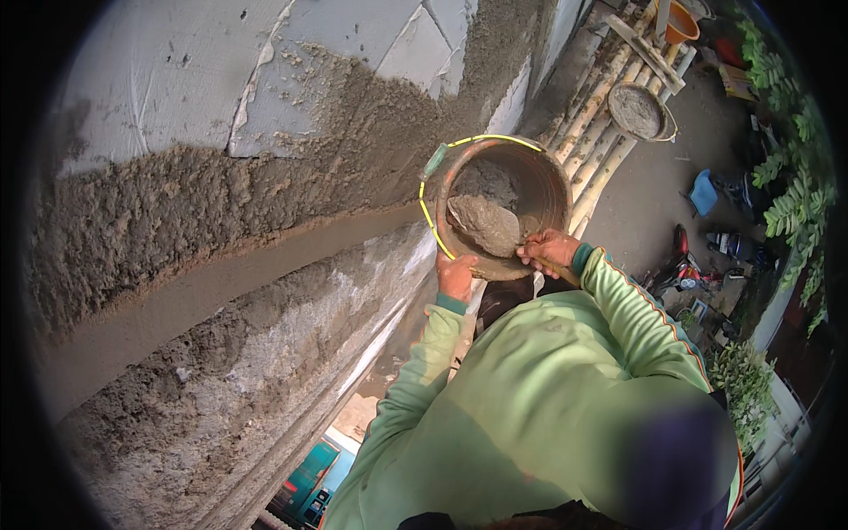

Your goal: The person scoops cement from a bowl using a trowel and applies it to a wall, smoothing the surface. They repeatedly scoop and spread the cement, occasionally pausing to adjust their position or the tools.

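Note:
My left hand (pixel 457 276) is closed on the near left rim of a brown bucket (pixel 553 181), which hangs tilted in front of my body. A yellow wire handle with a green grip (pixel 435 162) curves round the bucket's left side. Inside lies wet grey mortar (pixel 488 179). My right hand (pixel 549 251) is wrapped round the handle of a trowel (pixel 560 271) at the bucket's near right rim. A heap of mortar (pixel 486 226) covers the trowel's blade, so the metal barely shows. Both forearms are in light green sleeves.
On the left rises a wall (pixel 177 203), partly rough with mortar, with bare grey blocks above and a ledge (pixel 221 274) along it. Bamboo poles (pixel 609 132) form a platform bearing another mortar bucket (pixel 637 111) and an orange bucket (pixel 678 25). Far below are a blue chair (pixel 703 193) and a red motorcycle (pixel 685 265).

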### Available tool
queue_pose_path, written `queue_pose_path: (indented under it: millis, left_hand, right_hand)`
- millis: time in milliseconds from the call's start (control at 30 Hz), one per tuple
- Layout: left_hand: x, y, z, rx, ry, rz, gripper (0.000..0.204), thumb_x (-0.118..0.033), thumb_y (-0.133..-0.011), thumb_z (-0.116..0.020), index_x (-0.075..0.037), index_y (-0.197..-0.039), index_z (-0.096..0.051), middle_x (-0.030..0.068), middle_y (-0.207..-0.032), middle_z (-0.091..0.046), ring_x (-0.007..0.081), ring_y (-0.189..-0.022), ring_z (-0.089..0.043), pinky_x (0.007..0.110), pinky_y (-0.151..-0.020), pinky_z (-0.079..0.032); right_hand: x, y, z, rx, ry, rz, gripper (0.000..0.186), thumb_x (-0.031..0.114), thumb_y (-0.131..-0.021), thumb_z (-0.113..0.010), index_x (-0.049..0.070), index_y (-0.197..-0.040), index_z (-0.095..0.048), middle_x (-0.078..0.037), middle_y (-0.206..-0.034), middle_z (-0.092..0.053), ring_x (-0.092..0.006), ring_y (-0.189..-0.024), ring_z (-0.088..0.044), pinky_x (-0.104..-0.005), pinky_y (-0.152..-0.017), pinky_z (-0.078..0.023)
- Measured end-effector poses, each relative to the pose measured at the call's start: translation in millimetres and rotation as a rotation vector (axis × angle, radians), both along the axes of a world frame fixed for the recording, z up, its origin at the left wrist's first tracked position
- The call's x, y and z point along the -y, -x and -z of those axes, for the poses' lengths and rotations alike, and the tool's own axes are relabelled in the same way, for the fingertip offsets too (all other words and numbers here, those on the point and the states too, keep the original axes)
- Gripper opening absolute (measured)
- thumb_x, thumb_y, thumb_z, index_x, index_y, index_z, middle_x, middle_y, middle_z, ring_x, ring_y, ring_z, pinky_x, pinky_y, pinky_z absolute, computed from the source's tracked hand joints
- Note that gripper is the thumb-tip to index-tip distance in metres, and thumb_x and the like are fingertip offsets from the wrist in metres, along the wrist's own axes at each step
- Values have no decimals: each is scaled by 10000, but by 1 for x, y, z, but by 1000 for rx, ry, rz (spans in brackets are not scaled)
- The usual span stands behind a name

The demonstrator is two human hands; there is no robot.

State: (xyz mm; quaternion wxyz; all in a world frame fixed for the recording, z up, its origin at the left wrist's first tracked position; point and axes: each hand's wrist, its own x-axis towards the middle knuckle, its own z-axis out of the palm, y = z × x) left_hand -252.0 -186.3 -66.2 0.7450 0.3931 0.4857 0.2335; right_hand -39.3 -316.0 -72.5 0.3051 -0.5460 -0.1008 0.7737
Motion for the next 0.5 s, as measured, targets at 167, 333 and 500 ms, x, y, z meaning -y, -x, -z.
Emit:
queue_pose_path:
  millis: [167,333,500]
  left_hand:
    - [2,28,37,-43,96,-192,645,124,-730,-572,-63,-1342,-500,79,-1229,-604,245,-1073,-605,387,-884,-521]
    - [8,67,25,-156,252,-289,619,97,-752,-569,-130,-1325,-517,73,-1208,-612,263,-990,-646,398,-767,-562]
    - [12,110,32,-354,262,-327,645,83,-757,-555,-186,-1340,-499,88,-1194,-613,295,-947,-662,441,-658,-574]
  right_hand:
    - [5,6,-56,-162,-99,373,221,256,-991,-593,35,-985,-592,-15,-691,-545,-103,-464,-500,-251,-404,-433]
    - [31,-2,-112,-169,-265,911,208,201,-1010,-521,38,-1128,-573,-32,-811,-576,-100,-591,-552,-247,-490,-487]
    - [-17,-6,-82,255,-284,1367,249,198,-985,-591,61,-1187,-542,-25,-840,-580,-100,-626,-557,-257,-539,-500]
